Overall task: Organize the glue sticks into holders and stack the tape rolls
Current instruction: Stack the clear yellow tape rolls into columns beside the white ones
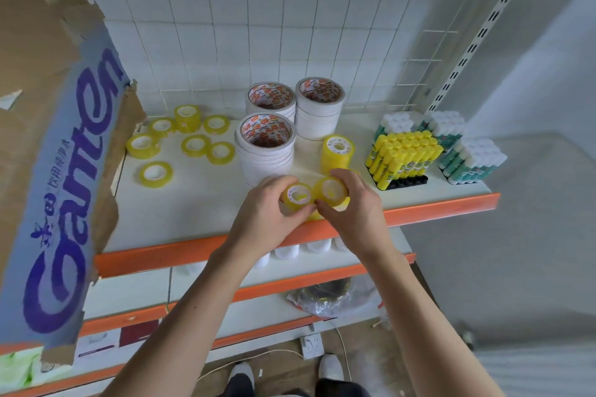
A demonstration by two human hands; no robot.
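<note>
A cardboard box (54, 151) is looming over the shelf's (193, 200) left end. Three white tape stacks (266, 151) are standing mid-shelf toward the back edge, and glue sticks (403, 155) are already sitting in holders at the right end. A yellow stack (337, 151) is rising just right of the white ones, with loose yellow rolls (193, 145) lying scattered toward the back left. At the front edge, the left hand (271, 213) is gripping one roll (298, 196) with curled fingers while the right hand (351, 206) is pinching another (330, 192), the two rolls touching side by side. To stack well, I judge, the cores should be lining up, faces flat, before being set on the yellow stack.
</note>
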